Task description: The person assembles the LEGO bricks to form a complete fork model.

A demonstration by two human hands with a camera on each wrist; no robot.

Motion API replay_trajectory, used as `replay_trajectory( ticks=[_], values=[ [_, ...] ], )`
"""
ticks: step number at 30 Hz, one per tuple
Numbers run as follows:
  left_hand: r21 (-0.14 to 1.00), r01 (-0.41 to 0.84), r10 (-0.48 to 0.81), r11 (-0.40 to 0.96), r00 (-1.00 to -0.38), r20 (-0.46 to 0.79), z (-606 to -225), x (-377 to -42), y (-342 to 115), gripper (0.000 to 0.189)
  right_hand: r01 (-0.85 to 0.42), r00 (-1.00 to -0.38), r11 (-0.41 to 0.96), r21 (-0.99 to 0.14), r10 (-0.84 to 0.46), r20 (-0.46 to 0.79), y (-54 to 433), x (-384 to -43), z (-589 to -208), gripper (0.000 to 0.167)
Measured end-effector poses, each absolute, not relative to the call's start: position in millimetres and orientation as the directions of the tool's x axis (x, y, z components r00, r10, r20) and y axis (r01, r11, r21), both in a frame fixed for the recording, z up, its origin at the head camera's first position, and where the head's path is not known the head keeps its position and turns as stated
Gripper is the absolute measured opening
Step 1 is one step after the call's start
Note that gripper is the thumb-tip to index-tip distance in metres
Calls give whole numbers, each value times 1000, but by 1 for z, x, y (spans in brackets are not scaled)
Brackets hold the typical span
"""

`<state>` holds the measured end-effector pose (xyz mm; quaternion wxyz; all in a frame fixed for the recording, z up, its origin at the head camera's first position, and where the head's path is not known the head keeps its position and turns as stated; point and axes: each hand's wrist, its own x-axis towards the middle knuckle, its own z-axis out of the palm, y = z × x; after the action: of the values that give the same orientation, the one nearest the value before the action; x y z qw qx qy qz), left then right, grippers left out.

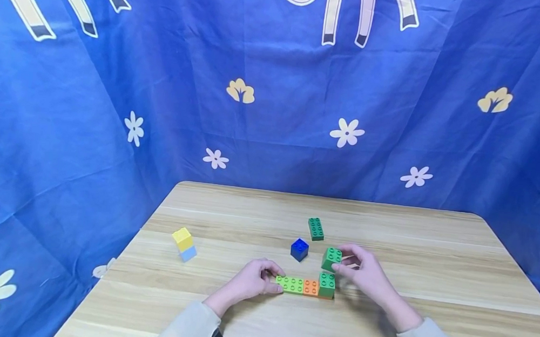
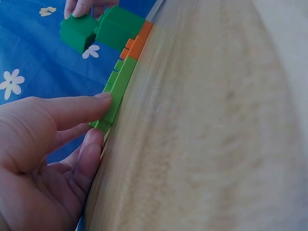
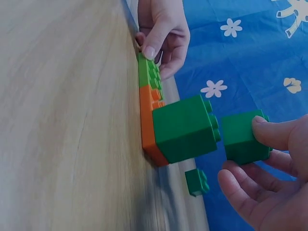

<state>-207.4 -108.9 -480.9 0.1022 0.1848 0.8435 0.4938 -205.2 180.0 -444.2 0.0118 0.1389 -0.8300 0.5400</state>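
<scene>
On the table lies a row of joined toy bricks: a lime green brick (image 1: 289,285) at the left, an orange brick (image 1: 310,287) beside it, and a green brick (image 1: 326,286) standing on the orange one's right end. My left hand (image 1: 255,281) pinches the lime brick's left end between thumb and fingers; the left wrist view shows the thumb (image 2: 79,108) on its side. With my right hand (image 1: 364,272) I hold a second green brick (image 3: 245,137), raised above the table just behind the mounted green one. A gap separates the two green bricks in the right wrist view.
Behind the row are a dark blue brick (image 1: 299,250) and a flat dark green brick (image 1: 315,229). At the left, a yellow brick (image 1: 182,239) stands with a light blue brick (image 1: 188,253). A blue patterned curtain (image 1: 273,136) hangs around the wooden table (image 1: 246,209).
</scene>
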Motion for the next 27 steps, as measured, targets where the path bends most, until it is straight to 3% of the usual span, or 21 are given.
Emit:
replay_trajectory(
  ticks=[27],
  values=[
    [872,208,407,443,-913,11,-483,-210,-108,31,-306,-938,320,-897,-265,225,155,-194,-449,41]
  ],
)
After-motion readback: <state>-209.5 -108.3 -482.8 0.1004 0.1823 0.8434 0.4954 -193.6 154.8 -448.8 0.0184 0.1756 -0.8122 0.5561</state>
